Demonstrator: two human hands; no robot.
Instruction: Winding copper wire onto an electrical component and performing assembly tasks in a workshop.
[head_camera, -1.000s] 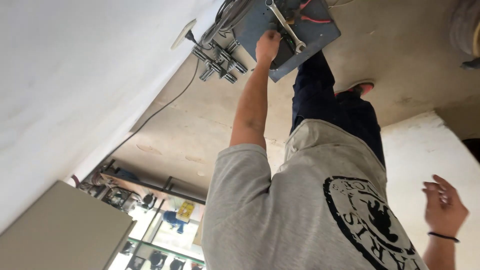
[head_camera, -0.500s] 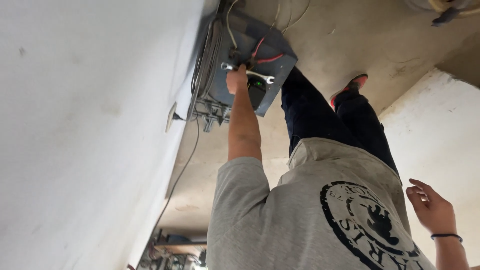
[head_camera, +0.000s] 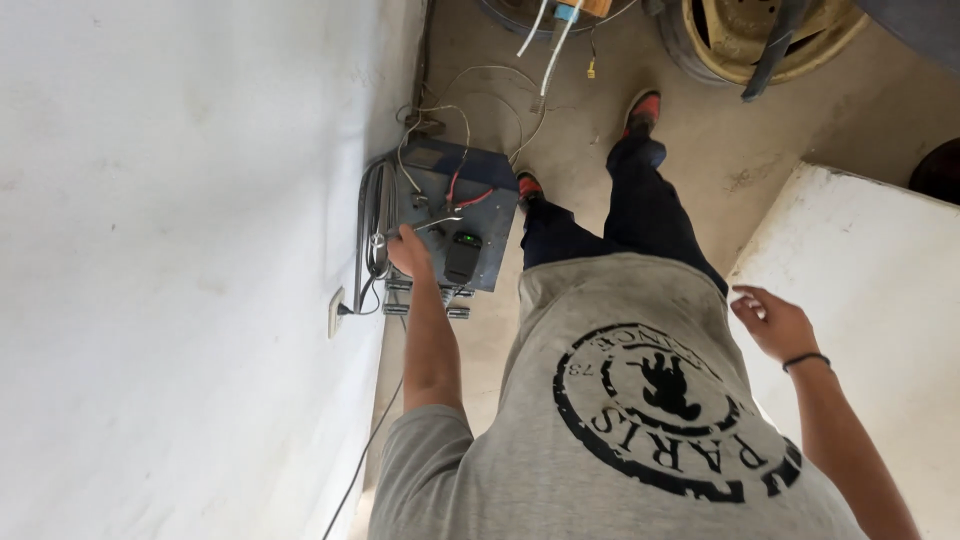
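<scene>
A blue metal box (head_camera: 480, 215) stands on the concrete floor against the white wall (head_camera: 180, 250). On its top lie a silver wrench (head_camera: 440, 220), a black device with a green light (head_camera: 462, 255) and red and white wires. My left hand (head_camera: 408, 250) reaches down to the box with its fingers curled at the near end of the wrench. My right hand (head_camera: 772, 322), with a black band on the wrist, hangs open out to the right over a white ledge and holds nothing.
A wall socket (head_camera: 336, 312) with a plugged-in cord sits left of the box. Cable coils hang on the box's side. A white ledge (head_camera: 870, 270) is at the right. Rusty wheel rims (head_camera: 760, 40) lie at the top. My feet are in red shoes (head_camera: 640, 108).
The view has swung so that the box now lies lower and nearer the middle. My left hand has stayed at the wrench on the box, and my right hand has risen a little.
</scene>
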